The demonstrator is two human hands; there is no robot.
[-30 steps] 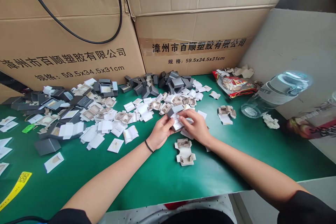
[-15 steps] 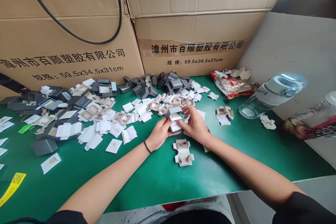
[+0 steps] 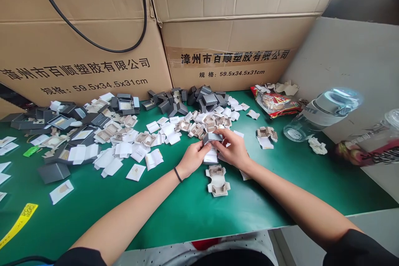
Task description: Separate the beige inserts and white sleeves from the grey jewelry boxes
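Both of my hands meet over the middle of the green table (image 3: pixel 187 212). My left hand (image 3: pixel 193 158) and my right hand (image 3: pixel 233 149) both grip a small grey box (image 3: pixel 213 137), fingers curled round it, with a white card insert (image 3: pixel 211 156) hanging just below it between the hands. A folded white and beige insert (image 3: pixel 217 179) lies on the table right under my wrists. Beyond my hands lies a scatter of white cards and beige inserts (image 3: pixel 162 131).
A heap of grey boxes (image 3: pixel 193 99) sits at the back by two large cardboard cartons (image 3: pixel 224 45). More grey boxes and cards (image 3: pixel 71 133) spread to the left. A clear bottle (image 3: pixel 324 110) and a snack packet (image 3: pixel 276 102) lie at right. A yellow tag (image 3: pixel 18 223) is near the left front.
The grey lid has come down closer over the white insert between my hands, and my right fingers have shifted onto its top. Both hands stay in place.
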